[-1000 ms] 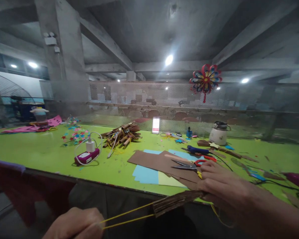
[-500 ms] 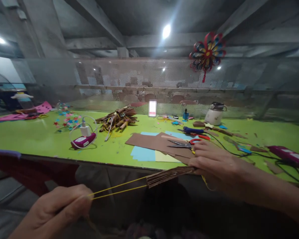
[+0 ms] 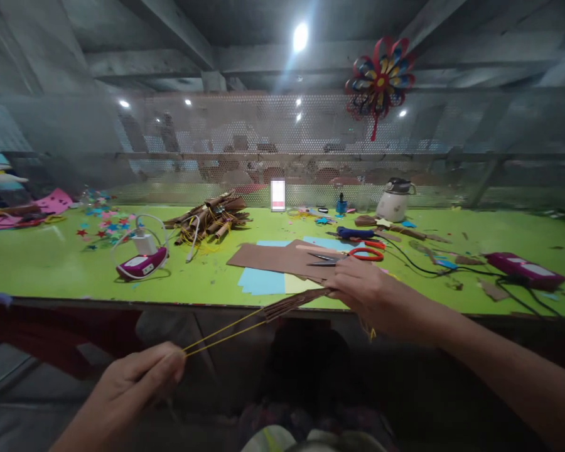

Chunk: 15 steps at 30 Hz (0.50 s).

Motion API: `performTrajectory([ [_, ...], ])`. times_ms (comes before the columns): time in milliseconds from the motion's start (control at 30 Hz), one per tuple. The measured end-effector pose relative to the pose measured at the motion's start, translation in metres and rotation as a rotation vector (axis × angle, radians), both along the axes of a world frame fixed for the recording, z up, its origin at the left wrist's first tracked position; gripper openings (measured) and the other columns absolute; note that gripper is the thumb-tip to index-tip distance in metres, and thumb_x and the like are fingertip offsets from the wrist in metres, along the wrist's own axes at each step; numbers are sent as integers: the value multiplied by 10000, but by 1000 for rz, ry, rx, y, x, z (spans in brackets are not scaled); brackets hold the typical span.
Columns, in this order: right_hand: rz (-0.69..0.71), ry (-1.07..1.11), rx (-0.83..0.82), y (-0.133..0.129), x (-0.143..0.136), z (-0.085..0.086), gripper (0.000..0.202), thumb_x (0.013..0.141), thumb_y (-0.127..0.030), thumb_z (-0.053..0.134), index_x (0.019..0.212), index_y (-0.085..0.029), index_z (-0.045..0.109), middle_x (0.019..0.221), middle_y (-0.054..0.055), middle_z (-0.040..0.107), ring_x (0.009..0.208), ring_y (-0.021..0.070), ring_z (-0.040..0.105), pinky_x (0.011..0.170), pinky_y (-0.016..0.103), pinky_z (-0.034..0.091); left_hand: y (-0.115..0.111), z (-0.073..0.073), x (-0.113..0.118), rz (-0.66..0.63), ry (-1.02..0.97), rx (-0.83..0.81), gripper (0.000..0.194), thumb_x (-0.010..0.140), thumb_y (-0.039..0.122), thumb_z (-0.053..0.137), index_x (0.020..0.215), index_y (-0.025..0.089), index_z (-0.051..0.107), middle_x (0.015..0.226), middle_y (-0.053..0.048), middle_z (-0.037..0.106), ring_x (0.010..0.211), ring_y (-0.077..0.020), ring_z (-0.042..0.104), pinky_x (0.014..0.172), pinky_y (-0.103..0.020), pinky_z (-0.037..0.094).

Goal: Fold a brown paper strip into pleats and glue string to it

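Two strands of yellow string [image 3: 226,336] run taut from my left hand [image 3: 144,380], whose fingers are pinched around them, to a folded strip of brown cardboard [image 3: 292,306]. My right hand [image 3: 365,289] is closed on the other end of that cardboard strip, at the table's front edge. A loose yellow string end hangs below the right hand. Just beyond it lie scissors [image 3: 365,253] with red-orange handles, on flat brown cardboard [image 3: 263,257]. Blue and pale yellow paper sheets [image 3: 263,282] show from under the cardboard.
On the green table [image 3: 75,276] stand a purple power strip [image 3: 144,263], a pile of rolled brown cardboard [image 3: 216,220] with yellow strings, and paper stars [image 3: 106,223]. A blue glue gun [image 3: 355,232], a kettle [image 3: 395,201] and another purple power strip [image 3: 525,270] with cables lie right.
Both hands have risen slightly in view; the left has shifted right and the right has shifted left. The cardboard strip has moved up and left, its string still taut.
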State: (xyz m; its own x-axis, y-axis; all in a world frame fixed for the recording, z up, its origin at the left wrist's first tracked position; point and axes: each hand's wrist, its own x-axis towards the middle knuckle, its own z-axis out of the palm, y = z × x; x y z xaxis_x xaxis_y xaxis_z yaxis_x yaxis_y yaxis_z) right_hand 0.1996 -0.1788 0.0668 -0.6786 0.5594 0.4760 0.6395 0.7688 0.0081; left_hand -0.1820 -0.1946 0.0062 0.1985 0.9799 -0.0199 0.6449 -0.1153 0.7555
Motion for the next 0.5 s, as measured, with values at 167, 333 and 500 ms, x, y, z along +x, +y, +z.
performTrajectory([
  [167, 35, -37, -21, 13, 2, -8, 216, 918, -149, 396, 820, -150, 588, 770, 67, 584, 730, 166, 503, 678, 287, 390, 15, 0, 0, 65, -128, -3, 503, 772, 646, 438, 579, 182, 427, 577, 30, 326, 549, -116, 307, 499, -218, 272],
  [333, 38, -25, -7, 13, 6, -13, 204, 907, -135, 409, 837, -154, 600, 796, 73, 599, 757, 172, 525, 687, 280, 392, 19, 1, 15, 28, -160, 9, 505, 770, 616, 481, 558, 161, 425, 533, 44, 290, 506, -84, 261, 469, -197, 216],
  [500, -96, -93, -50, 26, -1, -9, 219, 908, -171, 413, 809, -141, 606, 769, 78, 613, 680, 170, 539, 607, 264, 367, 36, 9, 13, -129, -200, -219, 438, 785, 598, 481, 722, 173, 567, 499, 32, 427, 449, -99, 399, 458, -209, 354],
])
